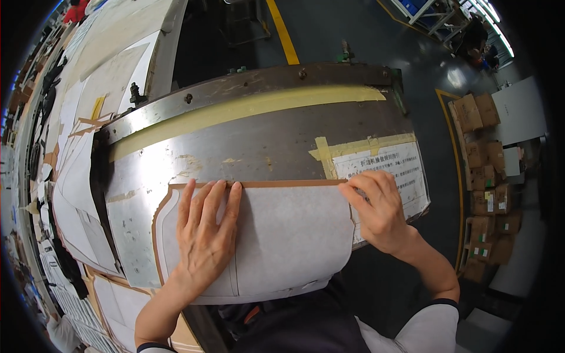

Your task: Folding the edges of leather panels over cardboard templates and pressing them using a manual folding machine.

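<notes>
A white-backed panel [294,235] with a narrow brown edge lies across the front of a metal machine plate [247,141], its near side overhanging toward my body. My left hand [206,226] rests flat on it, fingers spread, their tips at the brown edge along the far side. At the panel's far right corner my right hand [379,206] pinches the edge between thumb and fingers. A pale seam line runs down the panel just right of my left hand. Behind my right hand, a printed sheet [406,170] is taped to the plate.
A raised metal bar [247,85] with bolts spans the plate's far side, yellow tape along it. At left, a long table holds stacked white pieces [82,200]; more brown-edged panels [118,306] lie near my left forearm. Cardboard boxes [485,182] stand on the floor at right.
</notes>
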